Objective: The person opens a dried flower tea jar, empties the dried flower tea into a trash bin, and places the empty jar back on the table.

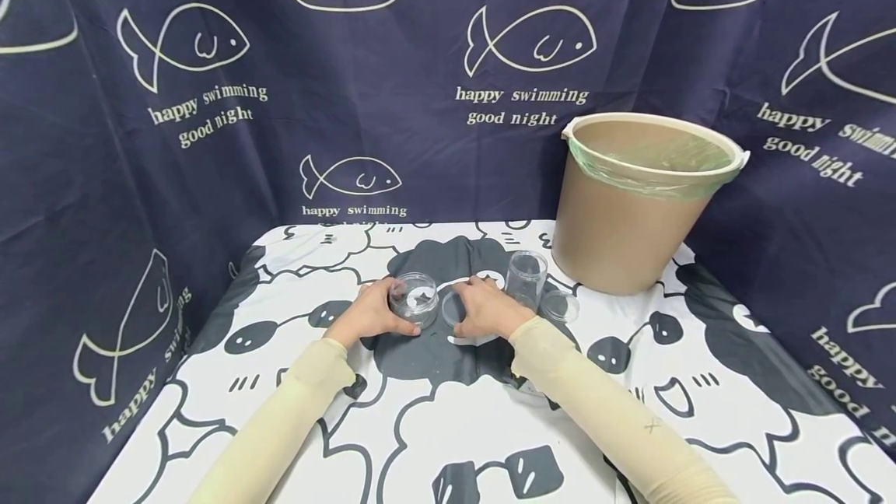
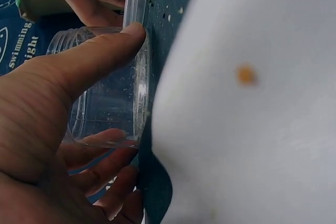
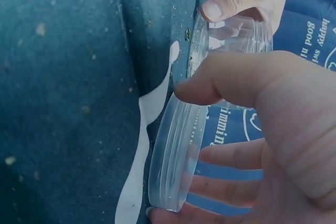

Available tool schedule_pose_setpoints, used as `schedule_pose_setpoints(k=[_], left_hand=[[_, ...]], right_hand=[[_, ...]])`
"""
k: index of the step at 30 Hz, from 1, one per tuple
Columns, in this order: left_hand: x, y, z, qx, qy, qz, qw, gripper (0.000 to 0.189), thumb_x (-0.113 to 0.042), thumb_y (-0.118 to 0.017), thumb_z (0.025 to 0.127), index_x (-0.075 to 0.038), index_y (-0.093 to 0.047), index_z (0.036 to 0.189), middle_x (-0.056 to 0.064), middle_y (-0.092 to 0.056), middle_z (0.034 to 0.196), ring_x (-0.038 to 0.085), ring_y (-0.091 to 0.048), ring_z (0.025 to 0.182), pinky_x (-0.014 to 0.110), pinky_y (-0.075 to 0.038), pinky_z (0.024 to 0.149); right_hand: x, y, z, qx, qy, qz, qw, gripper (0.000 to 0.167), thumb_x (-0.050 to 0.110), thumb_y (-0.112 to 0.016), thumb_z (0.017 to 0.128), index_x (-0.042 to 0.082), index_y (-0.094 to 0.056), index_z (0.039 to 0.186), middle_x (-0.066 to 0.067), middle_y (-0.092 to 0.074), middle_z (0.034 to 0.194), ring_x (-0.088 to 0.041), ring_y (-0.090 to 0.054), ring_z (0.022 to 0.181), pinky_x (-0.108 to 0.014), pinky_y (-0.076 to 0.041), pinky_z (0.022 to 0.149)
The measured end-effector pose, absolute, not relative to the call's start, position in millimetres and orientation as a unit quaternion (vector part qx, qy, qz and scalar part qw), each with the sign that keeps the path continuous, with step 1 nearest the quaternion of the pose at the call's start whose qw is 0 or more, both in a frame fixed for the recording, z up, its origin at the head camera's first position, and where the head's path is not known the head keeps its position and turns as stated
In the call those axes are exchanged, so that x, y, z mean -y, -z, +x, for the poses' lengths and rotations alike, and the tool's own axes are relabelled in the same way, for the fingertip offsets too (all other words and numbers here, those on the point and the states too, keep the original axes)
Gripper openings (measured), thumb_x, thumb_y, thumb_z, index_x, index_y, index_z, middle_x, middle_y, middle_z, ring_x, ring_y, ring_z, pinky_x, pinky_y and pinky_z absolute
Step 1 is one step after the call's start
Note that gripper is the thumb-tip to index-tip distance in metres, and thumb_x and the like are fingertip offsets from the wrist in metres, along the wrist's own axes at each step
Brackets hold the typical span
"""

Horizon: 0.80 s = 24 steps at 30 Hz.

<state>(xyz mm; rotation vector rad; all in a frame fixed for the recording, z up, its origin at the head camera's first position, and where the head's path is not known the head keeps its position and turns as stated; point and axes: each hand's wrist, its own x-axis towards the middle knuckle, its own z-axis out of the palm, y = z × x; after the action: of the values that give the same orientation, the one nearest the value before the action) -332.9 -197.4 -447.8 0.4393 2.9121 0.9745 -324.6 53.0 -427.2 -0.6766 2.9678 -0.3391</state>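
A short, clear plastic jar [image 1: 422, 309] stands upright on the cloth, its threaded mouth uncovered. My left hand [image 1: 378, 308] grips it from the left, with the thumb on the near side and the fingers round the far side. Just to the right, a clear round lid [image 3: 176, 153] is held at its edges by my right hand [image 1: 488, 308], between thumb and fingers. The left wrist view shows the lid [image 2: 135, 3] close beside the jar [image 2: 113, 95], low over the cloth. Whether the two touch cannot be told.
Right of my right hand stands a taller clear jar [image 1: 526, 274], with another clear lid [image 1: 561, 306] lying beside it. A tan bin [image 1: 623, 216] with a green liner stands at the back right. Crumbs dot the sheep-print cloth [image 1: 483, 418]. Dark blue curtains [image 1: 420, 99] surround the table.
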Motion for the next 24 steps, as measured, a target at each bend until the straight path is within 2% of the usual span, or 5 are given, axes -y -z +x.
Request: schedule_pose_setpoints(k=[5,11,19,24], left_hand=[[196,448,-331,-0.941,-0.309,0.136,0.025,0.093,-0.043,-0.1,0.06,-0.008,-0.06,0.137,0.01,-0.067,0.129,0.034,-0.051,0.122,0.053,-0.045,0.106],[194,449,-330,-0.943,-0.304,0.134,0.031,0.098,-0.044,-0.099,0.062,-0.009,-0.057,0.143,0.011,-0.064,0.136,0.033,-0.049,0.124,0.052,-0.044,0.109],[192,446,-329,-0.941,-0.308,0.137,0.025,0.101,-0.043,-0.1,0.061,-0.006,-0.055,0.143,0.011,-0.065,0.131,0.033,-0.05,0.122,0.051,-0.045,0.107],[196,444,-325,-0.944,-0.293,0.146,0.036,0.115,-0.049,-0.099,0.06,-0.003,-0.045,0.15,0.016,-0.059,0.142,0.037,-0.048,0.13,0.054,-0.042,0.111]], right_hand=[[-54,428,-322,-0.97,0.101,-0.218,0.031,0.083,0.035,-0.084,0.075,0.006,-0.055,0.147,-0.02,-0.058,0.138,-0.042,-0.056,0.12,-0.051,-0.052,0.098],[-52,428,-320,-0.972,0.094,-0.214,0.036,0.084,0.037,-0.084,0.076,0.005,-0.053,0.148,-0.021,-0.056,0.143,-0.046,-0.054,0.126,-0.053,-0.049,0.105],[-50,427,-321,-0.972,0.091,-0.211,0.04,0.084,0.037,-0.083,0.077,0.006,-0.052,0.149,-0.021,-0.054,0.146,-0.046,-0.052,0.127,-0.055,-0.049,0.104],[-52,411,-308,-0.968,0.088,-0.236,0.007,0.073,0.035,-0.075,0.086,0.003,-0.052,0.148,-0.02,-0.054,0.146,-0.044,-0.052,0.129,-0.053,-0.048,0.106]])
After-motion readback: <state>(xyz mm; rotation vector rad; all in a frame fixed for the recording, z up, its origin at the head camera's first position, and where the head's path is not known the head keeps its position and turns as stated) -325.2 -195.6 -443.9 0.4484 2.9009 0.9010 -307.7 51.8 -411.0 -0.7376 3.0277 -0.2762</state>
